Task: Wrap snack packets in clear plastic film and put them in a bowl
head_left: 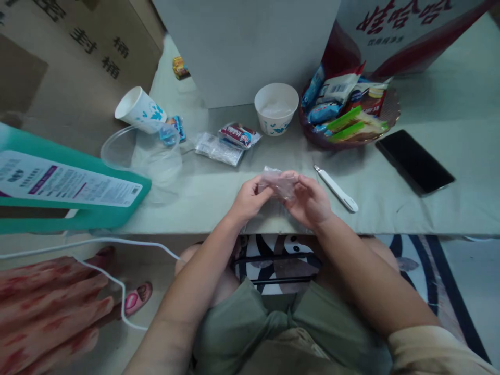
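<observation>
Clear plastic wrapper [279, 182] held between both hands above the bench [211, 213]. Left hand [252, 198]: thumb and fingers pinching one side; right hand [308, 200]: fingers curled against the other. Contents unclear.

Risks (judged): thin film may slip from a loose pinch or tear suddenly under a hard pull; white cutter [336, 188] lies just beside the right hand, so a sideways sweep could knock it. Blade exposure cannot be told.

Writing: brown carton [128, 31], 封 and 桶; red-and-white box [414, 49], apparently 娃哈哈, 饮用纯净水. Green jug [130, 211]: label print too small.
</observation>
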A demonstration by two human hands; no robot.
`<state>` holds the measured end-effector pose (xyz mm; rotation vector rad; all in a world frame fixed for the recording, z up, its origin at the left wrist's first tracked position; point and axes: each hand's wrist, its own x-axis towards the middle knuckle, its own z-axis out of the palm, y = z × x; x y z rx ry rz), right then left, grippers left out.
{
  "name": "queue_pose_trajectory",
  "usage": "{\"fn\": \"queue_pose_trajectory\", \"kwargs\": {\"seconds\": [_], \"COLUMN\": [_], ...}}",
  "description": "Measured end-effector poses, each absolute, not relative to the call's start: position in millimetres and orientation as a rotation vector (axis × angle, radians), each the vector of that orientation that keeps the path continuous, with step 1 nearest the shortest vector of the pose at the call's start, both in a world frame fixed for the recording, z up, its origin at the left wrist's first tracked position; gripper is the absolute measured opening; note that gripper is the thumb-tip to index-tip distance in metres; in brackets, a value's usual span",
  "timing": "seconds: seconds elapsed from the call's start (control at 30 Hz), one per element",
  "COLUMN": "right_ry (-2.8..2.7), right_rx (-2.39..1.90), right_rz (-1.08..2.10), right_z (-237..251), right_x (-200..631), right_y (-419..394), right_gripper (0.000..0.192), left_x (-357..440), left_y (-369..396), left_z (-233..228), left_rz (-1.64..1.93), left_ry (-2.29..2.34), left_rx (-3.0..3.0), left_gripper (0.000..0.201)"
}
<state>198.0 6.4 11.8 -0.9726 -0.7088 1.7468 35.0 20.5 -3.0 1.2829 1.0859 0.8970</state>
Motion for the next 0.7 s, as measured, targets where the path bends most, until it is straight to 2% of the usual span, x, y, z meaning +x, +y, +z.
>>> {"fn": "queue_pose_trajectory", "kwargs": {"seconds": [0.07, 0.17, 0.33, 0.43, 0.57, 0.7], "right_ry": [-0.759, -0.89, -1.068, -1.086, -1.063, -1.035], "right_rx": [-1.039, -1.206, -1.2, -1.183, -1.177, -1.19], "right_rz": [1.678, 1.463, 1.307, 1.293, 1.293, 1.29], "right_z": [9.8, 4.4, 2.1, 2.8, 2.4, 2.5], "right_x": [201.9, 206.6, 206.2, 206.4, 207.9, 207.8], "right_y": [12.3, 22.2, 33.5, 34.9, 36.1, 40.1], "right_gripper": [0.041, 0.037, 0.028, 0.025, 0.022, 0.019], "left_x": [28.4, 18.9, 30.1, 53.6, 84.5, 98.9], "left_y": [26.2, 35.0, 68.5, 116.3, 193.6, 250.2], "left_z": [-3.2, 2.5, 43.3, 76.0, 94.7, 70.4], "left_rz": [0.992, 1.185, 1.377, 1.378, 1.063, 0.465], "left_ry": [1.264, 1.486, 1.694, 1.602, 1.657, 1.776], "left_rx": [1.288, 1.311, 1.526, 1.761, 2.01, 2.013], "left_gripper": [0.023, 0.019, 0.023, 0.03, 0.031, 0.038]}}
